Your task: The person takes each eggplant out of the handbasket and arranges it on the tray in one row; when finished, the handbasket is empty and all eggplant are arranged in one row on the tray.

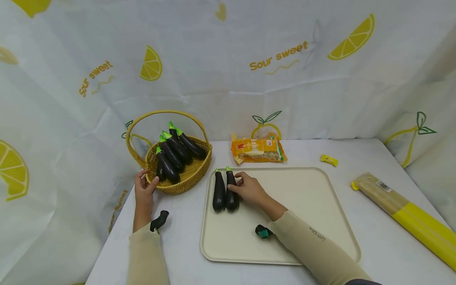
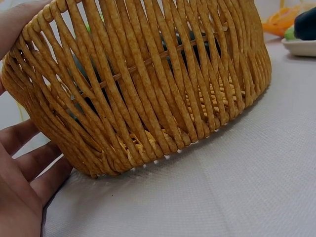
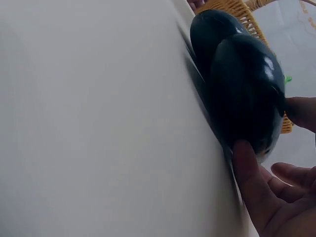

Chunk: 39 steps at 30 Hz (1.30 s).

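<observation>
Two dark eggplants lie side by side on the left part of a beige tray (image 1: 285, 245), green stems pointing away. My right hand (image 1: 250, 189) pinches the right-hand eggplant (image 1: 232, 194) from its side; in the right wrist view a thumb and finger touch its glossy skin. The other eggplant (image 1: 219, 194) lies just left of it. At the left, my left hand (image 1: 144, 192) holds the near left rim of a wicker basket (image 1: 190, 183), thumb at the rim and fingers along the outer wall (image 2: 143, 89). Several eggplants (image 1: 183, 148) lie inside the basket.
Behind the tray lies an orange food packet (image 1: 259, 149). A small yellow wrapped item (image 1: 329, 160) is at the back right. A long yellow-and-clear package (image 1: 402, 209) lies right of the tray. A white printed cloth (image 1: 228, 87) hangs behind the table.
</observation>
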Tool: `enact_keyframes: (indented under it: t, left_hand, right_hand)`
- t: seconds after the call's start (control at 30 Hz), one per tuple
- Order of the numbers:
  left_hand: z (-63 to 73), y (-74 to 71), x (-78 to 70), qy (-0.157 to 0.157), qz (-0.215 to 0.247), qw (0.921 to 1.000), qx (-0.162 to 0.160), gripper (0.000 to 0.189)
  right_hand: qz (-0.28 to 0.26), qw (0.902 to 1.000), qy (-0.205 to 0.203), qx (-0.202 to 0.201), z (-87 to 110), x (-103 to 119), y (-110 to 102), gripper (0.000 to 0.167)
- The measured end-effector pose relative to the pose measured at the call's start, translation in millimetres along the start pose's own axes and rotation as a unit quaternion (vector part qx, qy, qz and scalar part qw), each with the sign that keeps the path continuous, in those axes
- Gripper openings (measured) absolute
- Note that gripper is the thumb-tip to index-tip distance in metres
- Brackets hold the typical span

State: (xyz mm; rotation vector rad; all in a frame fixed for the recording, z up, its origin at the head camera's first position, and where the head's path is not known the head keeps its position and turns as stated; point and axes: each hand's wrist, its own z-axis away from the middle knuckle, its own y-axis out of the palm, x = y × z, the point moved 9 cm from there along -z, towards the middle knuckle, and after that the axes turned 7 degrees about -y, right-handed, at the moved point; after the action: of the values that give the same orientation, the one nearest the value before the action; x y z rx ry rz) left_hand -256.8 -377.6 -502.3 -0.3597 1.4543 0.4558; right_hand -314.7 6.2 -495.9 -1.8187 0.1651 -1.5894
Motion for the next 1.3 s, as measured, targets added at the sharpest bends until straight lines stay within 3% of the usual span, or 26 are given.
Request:
enact_keyframes:
  t: [0.17,0.27,0.43,0.6,0.73,0.83,1.0,1.3]
  left_hand:
    - [3.3,4.5,-2.1,-0.006,0.01,0.9999,0.007,0.054]
    - [6.5,5.1,-6.3,-0.01,0.014,0.9998,0.006,0.052]
    - [6.0,3.8,-15.2,0.008,0.038,0.9992,0.01,0.049]
    - [1.0,4.4,-10.5,0.022,0.045,0.9987,0.008,0.048]
    - [1.4,2.0,-3.8,0.023,0.03,0.9993,-0.001,0.049]
    - [3.8,0.9,-1.1,0.025,0.023,0.9994,-0.002,0.05]
    - [6.2,2.0,-3.6,0.041,0.04,0.9983,0.009,0.048]
    - [4.1,3.8,-5.4,0.044,0.049,0.9978,0.014,0.05]
  right_hand:
    - [-0.003,1.0,0.003,0.001,4.8,-0.8,-4.0,0.053]
    - [0.009,0.9999,-0.009,-0.008,1.4,10.8,-10.0,0.052]
    - [0.055,0.9953,-0.079,0.007,-26.1,67.4,-2.7,0.05]
    - [0.07,0.9845,-0.149,0.062,-60.0,123.9,31.8,0.05]
    - [0.082,0.9787,-0.175,0.069,-84.2,153.0,60.9,0.047]
    - [0.104,0.9769,-0.174,0.069,-99.0,165.7,84.4,0.049]
    - [0.138,0.9796,-0.129,0.068,-116.0,172.7,118.1,0.061]
    - [0.221,0.9684,-0.095,0.067,-127.9,174.7,137.0,0.077]
